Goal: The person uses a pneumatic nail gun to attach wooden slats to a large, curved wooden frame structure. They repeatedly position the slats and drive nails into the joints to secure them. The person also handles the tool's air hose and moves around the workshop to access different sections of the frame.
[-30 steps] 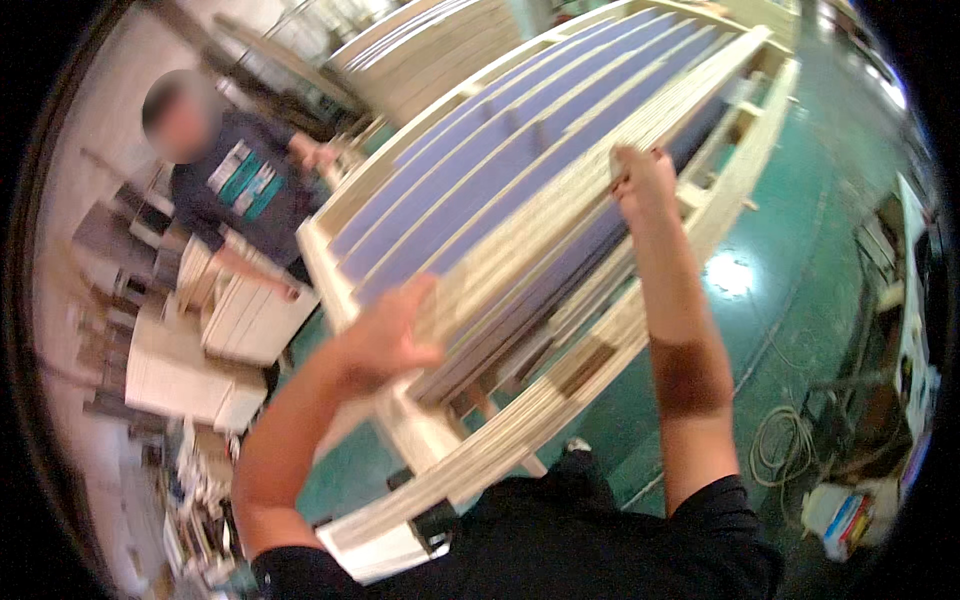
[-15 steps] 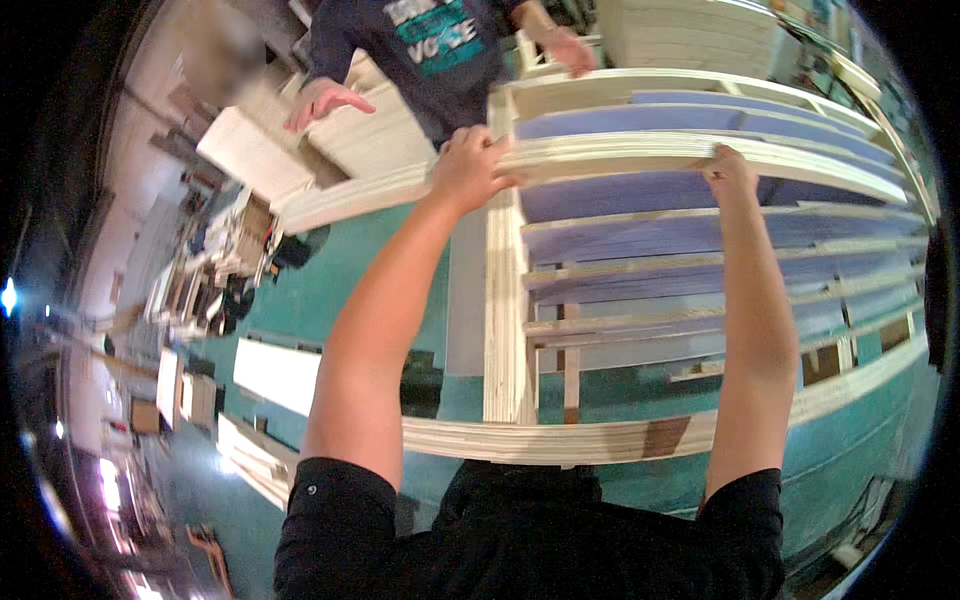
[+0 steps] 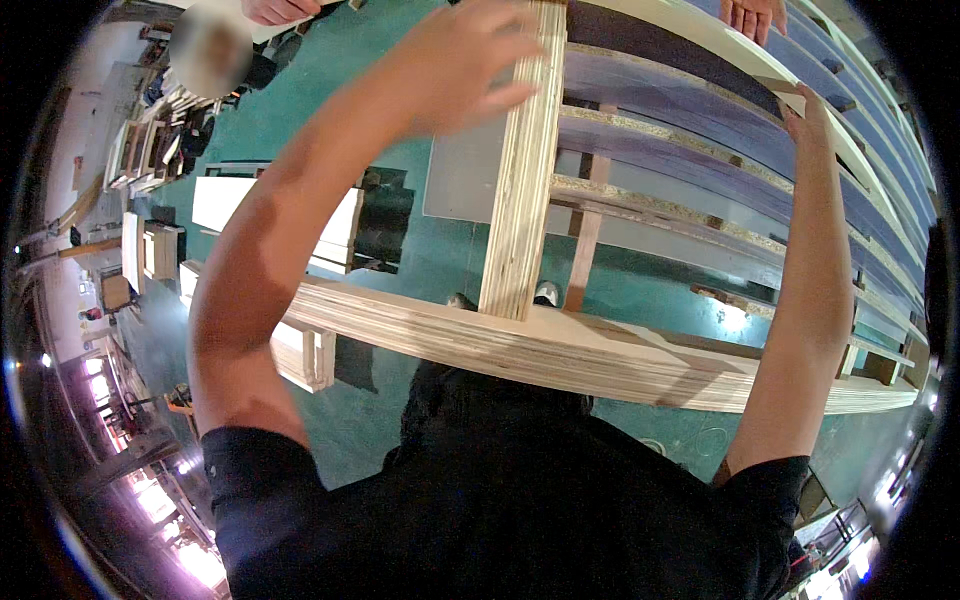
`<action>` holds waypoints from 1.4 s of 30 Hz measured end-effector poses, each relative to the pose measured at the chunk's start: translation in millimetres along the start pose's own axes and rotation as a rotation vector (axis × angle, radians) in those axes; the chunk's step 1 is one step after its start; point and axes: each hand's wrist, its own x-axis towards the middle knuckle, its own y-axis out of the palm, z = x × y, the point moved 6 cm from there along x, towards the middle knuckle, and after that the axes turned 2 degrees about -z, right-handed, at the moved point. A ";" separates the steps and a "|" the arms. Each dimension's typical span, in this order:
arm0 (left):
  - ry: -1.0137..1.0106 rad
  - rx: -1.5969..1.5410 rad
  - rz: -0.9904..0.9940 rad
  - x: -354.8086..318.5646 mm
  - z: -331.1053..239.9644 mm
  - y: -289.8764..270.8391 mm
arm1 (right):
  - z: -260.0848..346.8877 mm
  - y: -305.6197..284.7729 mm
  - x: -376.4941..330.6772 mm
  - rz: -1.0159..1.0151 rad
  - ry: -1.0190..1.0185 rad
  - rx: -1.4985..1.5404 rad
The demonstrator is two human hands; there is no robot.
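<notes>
My left hand [image 3: 465,75] is motion-blurred, its fingers apart, above the far end of a thick layered plywood beam [image 3: 520,200]. It seems to hold nothing. My right hand [image 3: 808,112] is farther right, fingers closed at the edge of a long pale plywood board [image 3: 860,165] that runs across the slatted wooden frame. Part of its grip is hidden. Nearest my body lies the frame's front plywood beam [image 3: 480,340], which the first beam meets at about a right angle. Rough-edged slats [image 3: 670,135] and bluish-grey panels [image 3: 640,85] fill the frame to the right.
Another person's hand [image 3: 755,18] rests at the frame's far side; a second hand [image 3: 280,10] shows at the upper left. Pale boards [image 3: 225,205] and a short stack of planks [image 3: 305,355] stand left on the green floor [image 3: 390,345]. Wood scraps [image 3: 140,155] are piled farther off.
My left hand has come off the long board and opened. My right hand has moved right with its fingers still at a board. The view has shifted, so the co-worker's torso is out of sight.
</notes>
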 end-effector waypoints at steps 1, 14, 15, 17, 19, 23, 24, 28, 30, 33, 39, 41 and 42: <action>-0.007 -0.048 0.078 -21.0 -15.8 -14.7 | 4.4 3.2 0.5 0.043 -0.022 -0.005; -0.808 -0.234 0.600 -291.7 -39.3 -68.3 | 31.3 25.3 -62.2 0.579 -0.442 -0.271; -0.880 -0.240 0.586 -318.4 -46.2 -74.6 | 45.2 32.7 -123.2 0.641 -0.511 -0.409; -0.785 -0.325 0.521 -340.0 -55.3 -81.6 | 27.0 30.0 -255.1 0.793 -0.660 -0.943; -0.769 -0.364 0.530 -341.3 -52.8 -68.4 | -3.3 -15.8 -362.6 1.035 -0.703 -1.568; -0.615 -0.339 0.401 -322.5 -47.6 -51.9 | -54.6 -111.0 -468.2 1.244 -0.342 -1.974; -0.645 -0.325 0.459 -325.8 -51.9 -50.8 | -56.3 -114.3 -478.2 1.185 -0.574 -1.943; -0.483 -0.218 0.840 -351.3 -39.7 -12.1 | -55.6 -152.7 -508.7 0.928 -1.090 -1.901; -0.325 -0.129 0.746 -349.3 -38.9 -14.3 | -67.0 -160.9 -512.0 0.885 -1.154 -1.897; -0.294 -0.221 0.493 -313.2 -77.5 -52.4 | -63.9 -173.0 -500.6 0.819 -1.164 -1.909; -0.229 -0.257 0.069 -311.0 -103.5 -19.3 | -27.0 -204.6 -487.6 0.681 -1.028 -1.997; -0.264 -0.286 -0.131 -277.1 -137.6 -35.2 | -18.1 -229.9 -471.5 0.665 -1.000 -2.013; -0.317 -0.281 -0.157 -279.1 -145.3 -29.4 | -15.4 -237.6 -466.0 0.660 -0.993 -2.017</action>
